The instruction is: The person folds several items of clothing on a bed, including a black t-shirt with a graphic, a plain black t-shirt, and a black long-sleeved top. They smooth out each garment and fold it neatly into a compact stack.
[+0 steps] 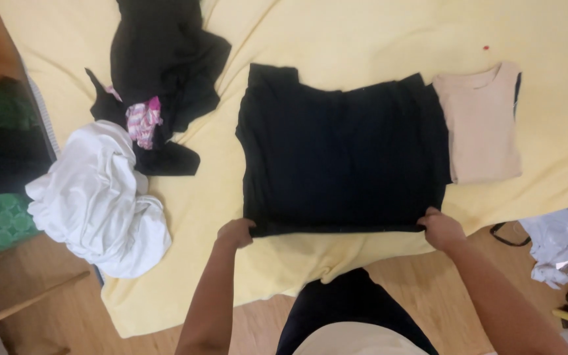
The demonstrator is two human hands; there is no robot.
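Nearest the camera, two bare forearms are extended over the edge of a wide pale yellow cloth sheet (336,39), which is spread as a soft working surface and hangs down toward a wooden floor (422,276). On the sheet a large black fabric garment (343,158) is laid flat in a rough rectangle, its near hem held taut at both corners, apparently so that the edge can be kept straight. To the left, a crumpled white cloth bundle (100,204) is heaped at the sheet's border, with a loose black clothing pile (159,66) above it; both look unsorted. A folded beige knit top (484,125) is set just beside the black garment's right edge, as a finished piece kept apart. A small pink patterned cloth scrap (143,121) is tucked against the black pile. The left hand (236,232) is closed, fingers pinching the hem's left corner; the right hand (440,228) is likewise clamped on the right corner.
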